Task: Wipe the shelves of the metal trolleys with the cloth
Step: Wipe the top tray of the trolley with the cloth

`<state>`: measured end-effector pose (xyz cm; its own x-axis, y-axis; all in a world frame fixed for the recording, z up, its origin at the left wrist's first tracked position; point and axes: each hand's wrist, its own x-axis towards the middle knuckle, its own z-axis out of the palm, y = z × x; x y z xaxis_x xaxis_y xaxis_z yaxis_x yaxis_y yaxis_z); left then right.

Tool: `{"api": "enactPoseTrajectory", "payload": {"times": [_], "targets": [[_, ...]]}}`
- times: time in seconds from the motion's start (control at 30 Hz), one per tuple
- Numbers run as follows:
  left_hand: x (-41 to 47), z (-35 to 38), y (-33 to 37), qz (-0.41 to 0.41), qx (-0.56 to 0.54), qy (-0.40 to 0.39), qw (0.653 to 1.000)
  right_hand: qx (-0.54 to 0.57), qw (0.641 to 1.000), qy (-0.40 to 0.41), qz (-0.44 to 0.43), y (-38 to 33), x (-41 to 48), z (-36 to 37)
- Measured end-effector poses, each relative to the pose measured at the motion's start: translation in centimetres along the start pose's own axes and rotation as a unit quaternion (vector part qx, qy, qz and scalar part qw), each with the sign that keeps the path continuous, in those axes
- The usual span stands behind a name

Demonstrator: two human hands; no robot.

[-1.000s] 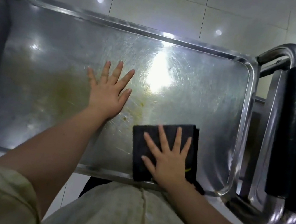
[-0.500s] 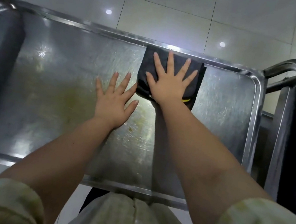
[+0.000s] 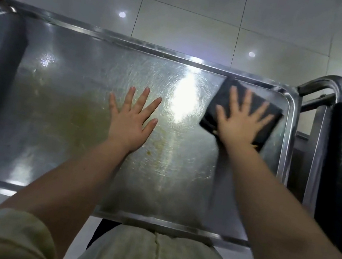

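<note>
Cloth (image 3: 225, 106) lies upper right on shelf (image 3: 58, 100), right hand (image 3: 239, 122) pressing it flat; left hand (image 3: 132, 118) spread flat mid-frame.

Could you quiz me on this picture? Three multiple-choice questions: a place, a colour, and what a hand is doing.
1. Where on the shelf does the cloth lie? A near left corner; B far right corner; C middle.
2. What colour is the cloth? A white; B yellow; C black.
3. How is the left hand? A flat, fingers spread; B in a fist; C gripping a handle.
Answers: B, the right hand presses it beside the far and right rims; C, it looks black against the steel; A, its palm lies on bare metal.
</note>
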<state>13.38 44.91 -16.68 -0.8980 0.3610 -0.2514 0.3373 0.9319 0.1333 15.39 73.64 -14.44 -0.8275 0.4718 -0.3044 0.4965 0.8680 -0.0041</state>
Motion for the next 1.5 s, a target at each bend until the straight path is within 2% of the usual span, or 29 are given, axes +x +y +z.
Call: {"api": "enactPoseTrajectory", "payload": {"times": [0.1, 0.17, 0.23, 0.37, 0.47, 0.53, 0.67, 0.73, 0.8, 0.9, 0.97, 1.03, 1.1, 1.13, 1.27, 1.37, 1.43, 1.5], "targets": [[0.0, 0.0, 0.1, -0.002, -0.007, 0.005, 1.0, -0.033, 0.985, -0.009, -0.171, -6.7, -3.8, 1.5], [0.0, 0.0, 0.2, -0.001, -0.01, 0.005, 1.0, -0.044, 0.973, -0.019, -0.226, -6.5, -4.9, 1.7], [0.1, 0.0, 0.3, 0.0, -0.008, 0.005, 1.0, -0.032, 0.981, -0.02, -0.192, -2.8, -4.4, 1.4], [0.1, 0.1, 0.3, 0.002, 0.001, 0.001, 1.0, -0.014, 1.0, -0.012, 0.004, 8.3, -4.5, 0.8], [0.0, 0.0, 0.2, 0.007, -0.01, -0.002, 1.0, -0.015, 0.998, -0.013, 0.064, 9.5, -6.0, 0.8], [0.0, -0.2, 0.2, 0.006, -0.011, -0.002, 1.0, -0.001, 1.0, -0.007, 0.026, 5.5, -7.1, 1.7], [0.0, -0.2, 0.1, 0.008, -0.012, 0.003, 1.0, -0.01, 0.982, 0.015, -0.187, -5.1, -12.6, 4.5], [0.0, -0.2, 0.2, 0.011, -0.012, 0.003, 1.0, -0.014, 0.972, 0.023, -0.233, -5.7, -13.4, 4.9], [0.0, -0.2, 0.3, 0.011, -0.014, -0.002, 1.0, -0.002, 0.978, 0.037, -0.204, -1.9, -12.3, 4.7], [0.0, -0.3, 0.6, 0.009, -0.017, -0.005, 1.0, -0.005, 0.999, 0.022, -0.041, 8.1, -11.9, 4.3], [-0.1, -0.3, 0.6, 0.011, -0.016, -0.005, 1.0, -0.017, 1.0, 0.017, 0.005, 12.7, -13.2, 3.8], [-0.2, -0.4, 0.5, 0.014, -0.011, -0.006, 1.0, -0.039, 0.999, 0.002, 0.015, 12.9, -14.2, 4.0], [-0.2, -0.4, 0.4, 0.015, -0.006, -0.008, 1.0, -0.019, 1.0, 0.006, 0.014, 9.7, -14.9, 4.6], [-0.2, -0.5, 0.4, 0.015, -0.004, -0.01, 1.0, -0.004, 1.0, 0.011, -0.011, 7.1, -15.4, 4.9], [-0.3, -0.6, 0.4, 0.014, -0.005, -0.01, 1.0, -0.009, 0.979, 0.024, -0.2, -3.5, -19.5, 6.8], [-0.4, -0.7, 0.5, 0.016, -0.008, -0.011, 1.0, -0.017, 0.969, 0.021, -0.246, -3.1, -19.6, 6.8], [-0.4, -0.7, 0.7, 0.016, -0.011, -0.01, 1.0, -0.018, 0.981, 0.016, -0.192, 1.7, -19.1, 6.7], [-0.4, -0.8, 0.8, 0.016, -0.017, -0.006, 1.0, -0.015, 0.997, 0.004, -0.072, 8.3, -19.1, 6.3]]}}
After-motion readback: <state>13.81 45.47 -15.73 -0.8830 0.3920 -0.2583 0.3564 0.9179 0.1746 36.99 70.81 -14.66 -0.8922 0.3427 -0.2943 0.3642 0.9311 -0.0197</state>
